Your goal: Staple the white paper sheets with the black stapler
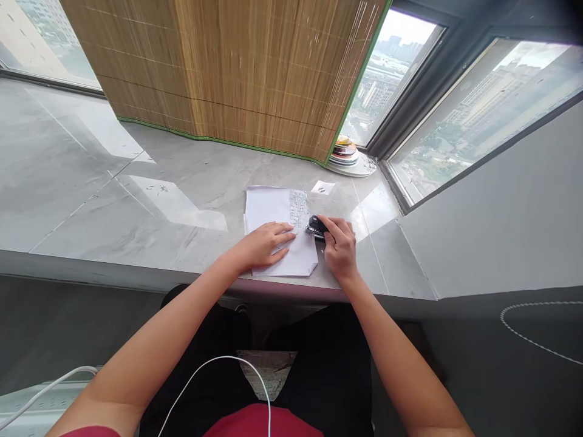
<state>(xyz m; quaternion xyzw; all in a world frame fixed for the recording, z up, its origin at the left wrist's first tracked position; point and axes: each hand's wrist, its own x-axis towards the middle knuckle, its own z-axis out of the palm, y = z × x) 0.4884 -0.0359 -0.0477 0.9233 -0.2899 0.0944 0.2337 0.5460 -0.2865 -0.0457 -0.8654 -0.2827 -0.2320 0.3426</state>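
A stack of white paper sheets (266,206) lies on the grey marble sill (136,200) in front of me. My left hand (266,243) rests flat on the sheets, fingers spread, pressing them down. My right hand (339,243) grips a small black stapler (316,226) at the right edge of the sheets, beside a patch of printed text. The stapler's mouth is at the paper's edge; whether the paper is inside it I cannot tell.
A small clear packet (322,188) lies just beyond the paper. A stack of coloured plates (345,152) stands in the window corner. A bamboo blind (237,73) hangs behind. A grey wall (492,230) rises to the right. A white cable (218,364) crosses my lap.
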